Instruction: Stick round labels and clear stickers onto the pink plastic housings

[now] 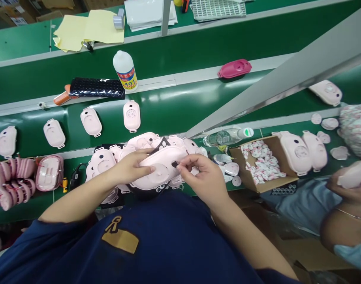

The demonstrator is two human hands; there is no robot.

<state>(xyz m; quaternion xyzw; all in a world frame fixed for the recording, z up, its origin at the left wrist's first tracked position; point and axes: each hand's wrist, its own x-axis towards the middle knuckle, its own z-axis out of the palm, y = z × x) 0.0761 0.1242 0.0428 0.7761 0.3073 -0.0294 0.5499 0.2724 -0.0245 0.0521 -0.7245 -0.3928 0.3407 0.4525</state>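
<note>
My left hand [136, 167] grips a pale pink oval plastic cover [165, 161], thumb on top and fingers at its far side. The cover is tilted in front of my body and has a round recess in its middle. Between the thumb and forefinger of my right hand [205, 179] is a small black piece [175, 164], at the right end of the cover. Whether it touches the cover I cannot tell. A black sheet with round white dots [163, 144] shows partly behind the cover. More pink covers [103, 161] lie piled around both hands.
Several pink covers [91, 121] lie spaced along the green belt. A glue bottle [125, 71] stands behind them. Right of me are a clear bottle [228, 137] and a cardboard box [242, 169] of small patterned parts. A slanted grey post [272, 83] crosses the right side, near a co-worker's hand [350, 179].
</note>
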